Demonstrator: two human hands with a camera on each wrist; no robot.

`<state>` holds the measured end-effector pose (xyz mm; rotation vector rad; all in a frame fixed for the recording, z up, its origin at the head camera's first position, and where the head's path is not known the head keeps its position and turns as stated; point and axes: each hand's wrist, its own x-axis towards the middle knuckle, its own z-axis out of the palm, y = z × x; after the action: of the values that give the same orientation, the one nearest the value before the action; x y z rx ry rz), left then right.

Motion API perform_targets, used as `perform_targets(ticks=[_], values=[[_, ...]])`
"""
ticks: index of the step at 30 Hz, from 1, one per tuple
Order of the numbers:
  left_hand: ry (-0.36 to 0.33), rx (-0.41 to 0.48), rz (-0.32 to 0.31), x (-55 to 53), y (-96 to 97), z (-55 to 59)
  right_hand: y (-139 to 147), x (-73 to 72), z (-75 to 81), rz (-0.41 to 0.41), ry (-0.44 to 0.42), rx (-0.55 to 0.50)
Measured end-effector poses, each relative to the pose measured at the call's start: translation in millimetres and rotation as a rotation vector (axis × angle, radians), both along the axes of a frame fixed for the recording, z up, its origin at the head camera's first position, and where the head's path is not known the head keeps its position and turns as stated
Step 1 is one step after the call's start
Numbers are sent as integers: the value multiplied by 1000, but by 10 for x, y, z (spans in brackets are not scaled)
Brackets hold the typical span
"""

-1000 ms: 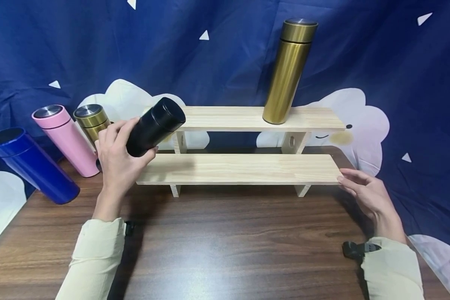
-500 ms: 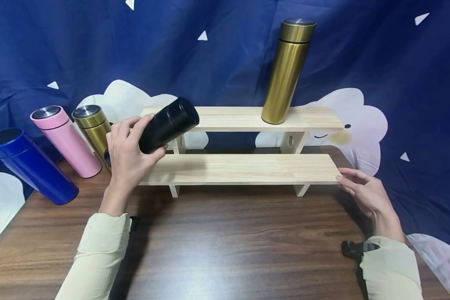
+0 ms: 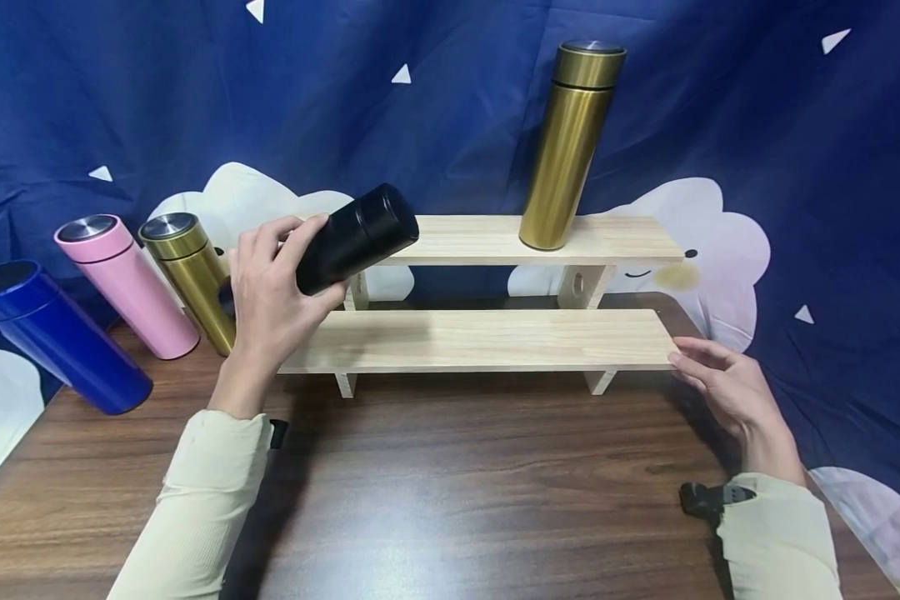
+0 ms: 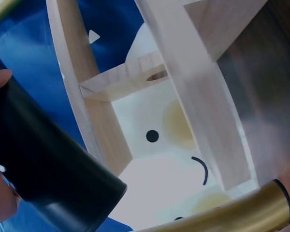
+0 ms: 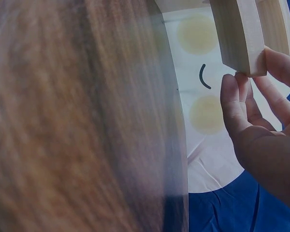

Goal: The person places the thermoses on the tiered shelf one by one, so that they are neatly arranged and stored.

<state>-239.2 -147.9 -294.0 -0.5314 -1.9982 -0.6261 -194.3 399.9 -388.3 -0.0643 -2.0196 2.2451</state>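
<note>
Head view: one black bottle (image 3: pixel 356 239), tilted, held aloft by the left hand (image 3: pixel 273 287) over the left part of a two-tier wooden stand (image 3: pixel 480 340), fingers curled round its body. One right hand (image 3: pixel 738 392), fingers narrow, gripping the stand's lower right end. One tall gold bottle (image 3: pixel 572 150), upright on the upper tier. On the desk (image 3: pixel 450 483), at left: blue bottle (image 3: pixel 60 333), pink bottle (image 3: pixel 127 283), second gold bottle (image 3: pixel 195 279).

Left wrist view: black bottle between fingers, apart from the boards.

Right wrist view: fingertips touching one board end.
</note>
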Motion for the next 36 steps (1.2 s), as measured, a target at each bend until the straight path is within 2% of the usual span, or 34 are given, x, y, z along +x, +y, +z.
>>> perform_targets(ticks=[22, 36], values=[[24, -36, -67, -121, 280, 228, -4, 10, 6, -1, -4, -5], [85, -87, -81, -251, 517, 400, -9, 15, 5, 2, 12, -6]])
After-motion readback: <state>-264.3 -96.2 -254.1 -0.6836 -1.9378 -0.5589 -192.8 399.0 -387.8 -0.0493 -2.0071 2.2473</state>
